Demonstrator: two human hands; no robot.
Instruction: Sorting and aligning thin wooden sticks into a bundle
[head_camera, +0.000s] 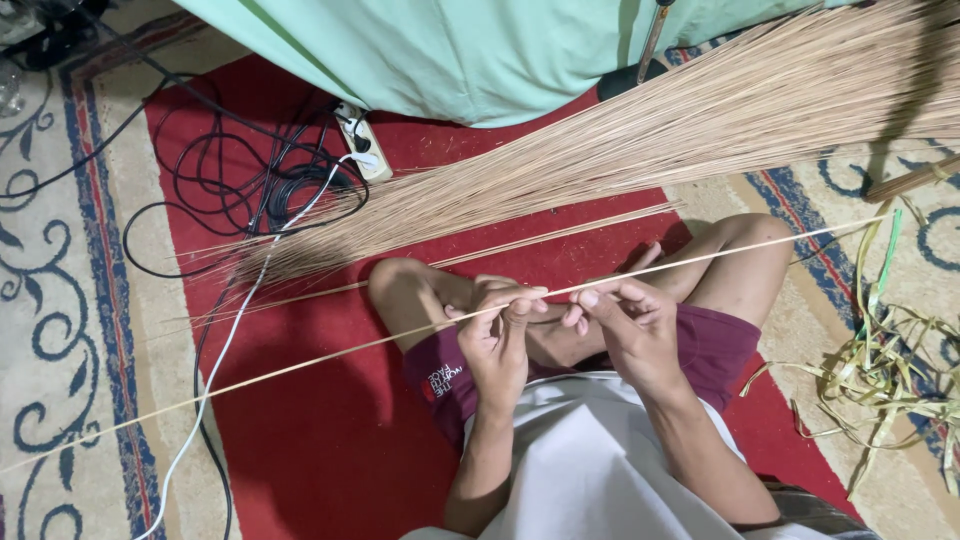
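— Two hands are pinching one stick (300, 362), right?

— Yes. The left hand (497, 345) is closing its fingertips on it, and the right hand (630, 325) is nipping it just beside, so both grips are closed tight on the stick, with only a small gap between them.

— Where is the stick lying?

— It is running across the person's lap, slanting. Out from the left grip it is dropping toward the near left edge of the view, over the rug (300, 440). Out from the right grip it is climbing past the knee (745, 250) to the far right.

— What is sitting beyond the grip?

— A big bundle (640, 140) of the same pale sticks is fanning out just past the hands, thin ends pointing left, thick end spreading right. A few loose sticks are lying between it and the held one.

— And to the sides?

— Right of the right hand, well apart, green strips (880, 370) are curling in a heap on the patterned carpet (60, 300). Left of the left hand, black cables (220, 180) and a white cable (225, 345) are trailing from a power strip (362, 150). Farther off, mint-green cloth (460, 50) is hanging over the bundle's far side.

— The person?

— Sitting cross-legged, wearing maroon shorts (720, 345) and a white shirt (600, 470).
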